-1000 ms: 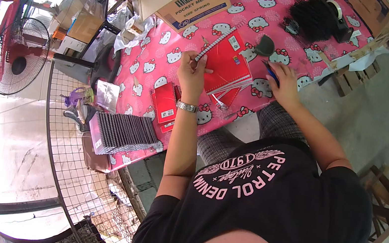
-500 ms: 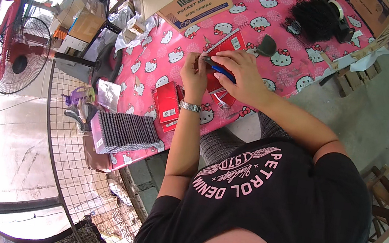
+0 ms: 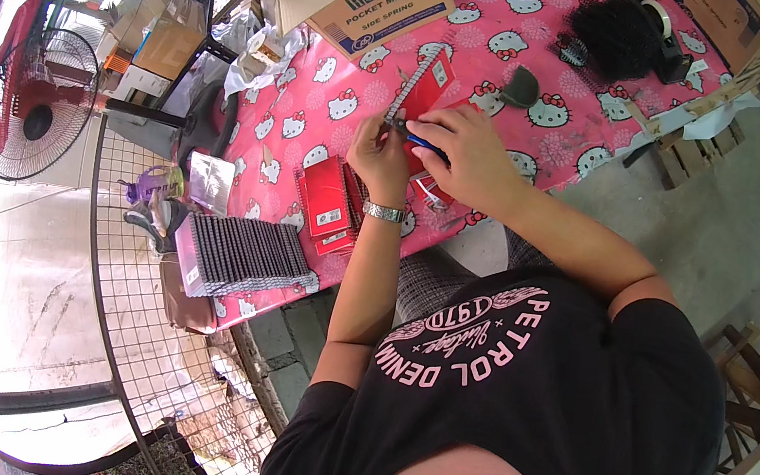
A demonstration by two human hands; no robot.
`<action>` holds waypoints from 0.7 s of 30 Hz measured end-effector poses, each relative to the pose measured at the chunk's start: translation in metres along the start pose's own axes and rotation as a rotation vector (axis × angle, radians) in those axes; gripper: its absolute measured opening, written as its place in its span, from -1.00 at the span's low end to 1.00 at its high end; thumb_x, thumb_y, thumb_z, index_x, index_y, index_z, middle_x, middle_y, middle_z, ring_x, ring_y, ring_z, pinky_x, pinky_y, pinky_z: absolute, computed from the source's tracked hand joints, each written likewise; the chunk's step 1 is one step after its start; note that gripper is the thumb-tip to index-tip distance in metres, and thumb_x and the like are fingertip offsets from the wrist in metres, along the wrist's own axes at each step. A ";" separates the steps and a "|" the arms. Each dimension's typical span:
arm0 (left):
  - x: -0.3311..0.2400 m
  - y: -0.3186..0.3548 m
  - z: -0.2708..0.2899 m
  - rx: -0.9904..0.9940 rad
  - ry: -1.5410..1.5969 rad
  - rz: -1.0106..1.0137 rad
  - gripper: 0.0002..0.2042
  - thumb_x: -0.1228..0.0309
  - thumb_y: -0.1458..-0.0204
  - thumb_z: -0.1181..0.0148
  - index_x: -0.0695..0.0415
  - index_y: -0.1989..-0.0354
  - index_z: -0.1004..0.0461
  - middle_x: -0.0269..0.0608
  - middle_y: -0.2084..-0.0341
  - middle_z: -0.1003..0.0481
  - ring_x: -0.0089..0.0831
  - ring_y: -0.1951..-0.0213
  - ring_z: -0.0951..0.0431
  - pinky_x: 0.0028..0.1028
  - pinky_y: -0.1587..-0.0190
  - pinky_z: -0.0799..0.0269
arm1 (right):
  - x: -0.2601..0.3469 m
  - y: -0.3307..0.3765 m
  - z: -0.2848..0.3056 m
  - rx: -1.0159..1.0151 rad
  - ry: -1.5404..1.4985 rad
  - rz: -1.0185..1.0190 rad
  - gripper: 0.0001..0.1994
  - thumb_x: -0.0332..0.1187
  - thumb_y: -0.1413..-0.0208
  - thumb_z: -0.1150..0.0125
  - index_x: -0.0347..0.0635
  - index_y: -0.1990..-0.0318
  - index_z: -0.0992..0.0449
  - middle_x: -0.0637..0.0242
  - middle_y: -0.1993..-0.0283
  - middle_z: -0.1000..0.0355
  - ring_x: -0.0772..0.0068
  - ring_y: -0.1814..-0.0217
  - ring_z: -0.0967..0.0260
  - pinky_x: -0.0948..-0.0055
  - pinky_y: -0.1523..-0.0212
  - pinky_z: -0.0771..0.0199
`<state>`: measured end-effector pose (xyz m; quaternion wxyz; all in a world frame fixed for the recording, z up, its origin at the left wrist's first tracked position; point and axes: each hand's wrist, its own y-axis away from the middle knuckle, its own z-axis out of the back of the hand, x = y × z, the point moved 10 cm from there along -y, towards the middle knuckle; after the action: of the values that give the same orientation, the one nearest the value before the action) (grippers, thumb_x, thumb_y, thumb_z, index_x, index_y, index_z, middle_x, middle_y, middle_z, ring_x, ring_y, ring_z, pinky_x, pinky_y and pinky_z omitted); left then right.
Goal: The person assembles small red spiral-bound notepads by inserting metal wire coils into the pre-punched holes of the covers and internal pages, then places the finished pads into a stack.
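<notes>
A red spiral notebook (image 3: 429, 80) lies aslant on the pink patterned cloth, its wire coil along the left edge. My left hand (image 3: 379, 157), a metal watch on its wrist, pinches the near end of the coil. Blue-handled pliers (image 3: 432, 144) are in my right hand (image 3: 476, 159), with their dark jaws against that same coil end. The fingers partly cover the jaws, so whether they grip the wire is hidden. Other red notebooks (image 3: 325, 198) lie beside my left wrist, and more red covers show under my right hand.
A stack of coil-bound notebooks (image 3: 251, 258) stands at the table's near left edge. An open carton (image 3: 379, 13) is at the back. Far right are a heap of black wire coils (image 3: 617, 35) and a tape dispenser (image 3: 672, 60). A dark rounded object (image 3: 521, 89) lies right of the notebook.
The red notebook has turned and shifted left, so more of its cover shows. Both hands stay close together at the coil end, with the pliers lowered slightly.
</notes>
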<state>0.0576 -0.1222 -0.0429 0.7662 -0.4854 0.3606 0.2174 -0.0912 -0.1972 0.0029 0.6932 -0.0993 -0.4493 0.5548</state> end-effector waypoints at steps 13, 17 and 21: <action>0.034 0.059 0.181 -0.290 -0.537 0.340 -0.77 0.47 -0.08 -0.24 0.32 0.12 -0.50 -0.08 0.31 -0.54 -0.40 0.35 -0.52 -0.37 0.26 -0.48 | -0.173 0.086 0.002 0.054 0.212 -0.405 -0.64 -0.23 -0.08 -0.22 -0.02 -0.04 -0.49 0.17 0.01 -0.42 0.05 -0.12 -0.31 0.05 -0.11 -0.25; 0.039 0.078 0.183 -0.115 -0.908 0.421 -0.70 0.44 0.02 -0.27 0.21 0.08 -0.51 0.01 0.19 -0.49 -0.20 0.21 -0.50 -0.27 0.14 -0.43 | -0.204 0.103 -0.015 0.112 0.404 -0.339 -0.74 -0.21 -0.07 -0.20 -0.01 0.09 -0.53 0.20 0.05 -0.42 0.04 -0.08 -0.32 0.01 -0.06 -0.28; 0.003 0.048 0.133 -0.092 -1.009 0.012 -0.68 0.45 0.10 -0.28 0.15 0.09 -0.52 -0.01 0.15 -0.44 -0.04 0.07 -0.42 -0.16 0.00 -0.35 | -0.294 0.057 0.038 -0.107 0.550 -0.481 -0.83 -0.26 -0.06 -0.16 -0.05 0.22 -0.54 0.24 0.12 -0.46 0.11 -0.04 -0.36 0.11 -0.02 -0.37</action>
<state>0.0724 0.0187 -0.0374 0.8215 -0.3510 -0.0617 0.4451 -0.1519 -0.4430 -0.1620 0.8924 -0.1724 -0.2852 0.3041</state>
